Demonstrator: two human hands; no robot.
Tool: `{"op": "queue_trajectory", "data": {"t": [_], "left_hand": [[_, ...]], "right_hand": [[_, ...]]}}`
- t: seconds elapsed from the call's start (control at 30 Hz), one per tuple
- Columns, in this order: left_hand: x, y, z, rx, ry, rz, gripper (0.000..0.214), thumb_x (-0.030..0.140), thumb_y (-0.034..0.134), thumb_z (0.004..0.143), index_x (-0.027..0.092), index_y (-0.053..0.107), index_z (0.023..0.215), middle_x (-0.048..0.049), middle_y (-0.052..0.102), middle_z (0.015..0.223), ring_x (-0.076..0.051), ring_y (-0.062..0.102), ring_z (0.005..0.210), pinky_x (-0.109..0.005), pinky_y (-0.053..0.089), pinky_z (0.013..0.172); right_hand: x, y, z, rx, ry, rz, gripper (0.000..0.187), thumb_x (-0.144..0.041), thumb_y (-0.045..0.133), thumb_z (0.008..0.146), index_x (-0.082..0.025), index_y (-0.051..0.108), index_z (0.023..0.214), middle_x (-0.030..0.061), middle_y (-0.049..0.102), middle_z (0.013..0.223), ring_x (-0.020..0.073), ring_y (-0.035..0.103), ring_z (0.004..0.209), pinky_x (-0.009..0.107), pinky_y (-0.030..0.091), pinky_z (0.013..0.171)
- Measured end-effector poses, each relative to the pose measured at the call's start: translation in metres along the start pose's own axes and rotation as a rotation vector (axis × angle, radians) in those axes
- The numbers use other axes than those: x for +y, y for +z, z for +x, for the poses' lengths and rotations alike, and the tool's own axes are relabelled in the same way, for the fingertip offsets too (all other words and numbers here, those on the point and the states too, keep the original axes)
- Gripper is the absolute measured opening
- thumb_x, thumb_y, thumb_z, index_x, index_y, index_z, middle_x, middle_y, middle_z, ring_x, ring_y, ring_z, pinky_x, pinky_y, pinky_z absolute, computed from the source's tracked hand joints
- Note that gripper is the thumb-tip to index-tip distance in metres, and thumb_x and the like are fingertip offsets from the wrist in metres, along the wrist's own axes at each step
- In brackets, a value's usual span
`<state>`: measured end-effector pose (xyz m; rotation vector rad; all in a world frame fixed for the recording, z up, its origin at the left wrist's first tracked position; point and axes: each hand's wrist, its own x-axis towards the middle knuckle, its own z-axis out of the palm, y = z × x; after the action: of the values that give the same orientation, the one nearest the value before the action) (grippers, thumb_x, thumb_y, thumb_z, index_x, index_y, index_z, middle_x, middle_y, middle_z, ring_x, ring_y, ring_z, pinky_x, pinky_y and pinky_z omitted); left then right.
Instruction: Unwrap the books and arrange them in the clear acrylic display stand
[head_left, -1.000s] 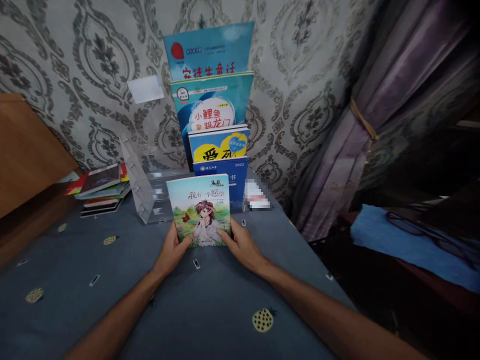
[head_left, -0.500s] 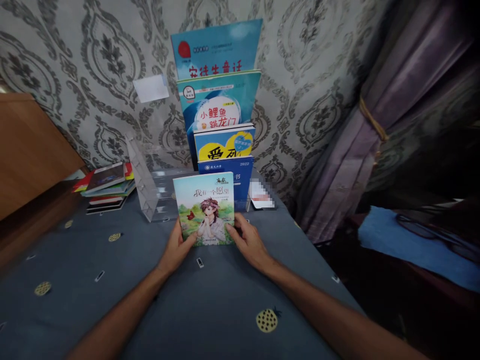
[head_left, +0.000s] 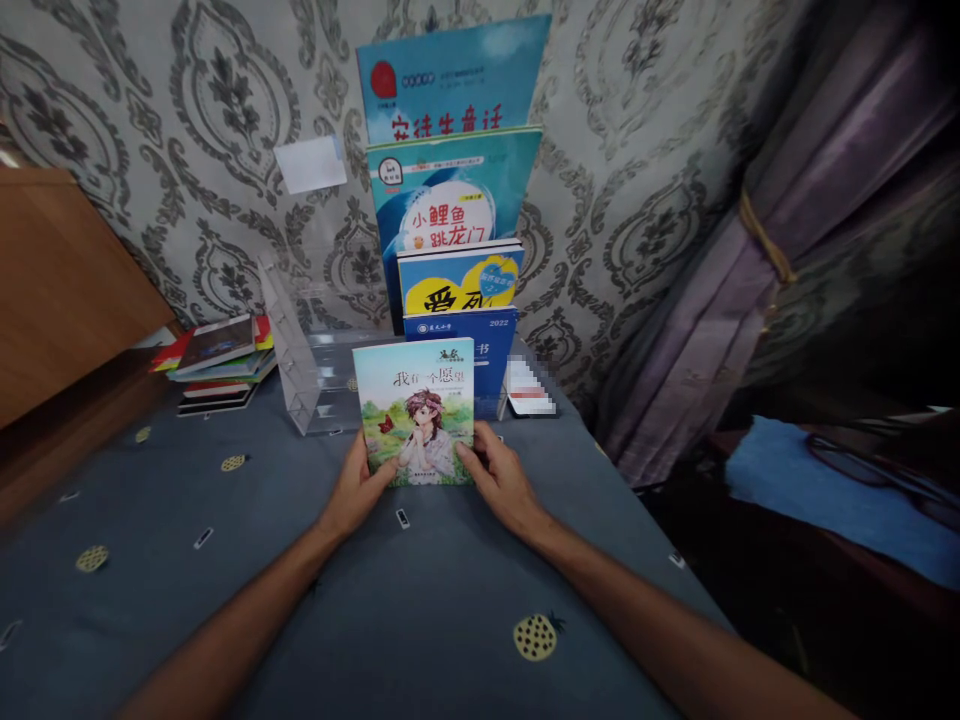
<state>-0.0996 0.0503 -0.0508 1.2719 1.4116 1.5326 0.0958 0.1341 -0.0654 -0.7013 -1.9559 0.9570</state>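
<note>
Both my hands hold a small picture book (head_left: 415, 408) with a girl on a green cover, upright on the blue-grey cloth. My left hand (head_left: 357, 490) grips its lower left corner, thumb on the cover. My right hand (head_left: 501, 482) grips the lower right corner the same way. The book stands in front of a clear acrylic tiered stand (head_left: 300, 365) that carries several books stepped upward: a dark blue one (head_left: 487, 350), a yellow and blue one (head_left: 459, 282), a teal one (head_left: 448, 195) and a blue one (head_left: 450, 80) at the top.
A pile of flat books (head_left: 219, 362) lies at the back left beside a wooden board (head_left: 60, 280). Patterned wallpaper stands behind. A purple curtain (head_left: 750, 250) hangs at the right, past the table's right edge, with blue cloth (head_left: 832, 495) below. A small card (head_left: 531, 392) lies beside the stand.
The view has shifted slightly, and both hands have kept hold of the small book, which sits a little closer to the stand's front.
</note>
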Motion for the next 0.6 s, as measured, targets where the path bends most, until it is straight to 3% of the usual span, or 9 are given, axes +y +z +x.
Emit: {"op": "queue_trajectory", "data": {"t": [0.6], "left_hand": [[-0.0032, -0.0021, -0.0001, -0.011, 0.016, -0.020, 0.069, 0.041, 0.071, 0.079, 0.020, 0.048, 0.141, -0.0103, 0.060, 0.141, -0.028, 0.054, 0.133, -0.043, 0.042, 0.113]], "right_hand": [[-0.0010, 0.0004, 0.0005, -0.002, -0.001, 0.002, 0.021, -0.040, 0.046, 0.099, -0.021, 0.055, 0.104, 0.0001, 0.061, 0.074, 0.0180, 0.057, 0.066, 0.029, 0.042, 0.061]]}}
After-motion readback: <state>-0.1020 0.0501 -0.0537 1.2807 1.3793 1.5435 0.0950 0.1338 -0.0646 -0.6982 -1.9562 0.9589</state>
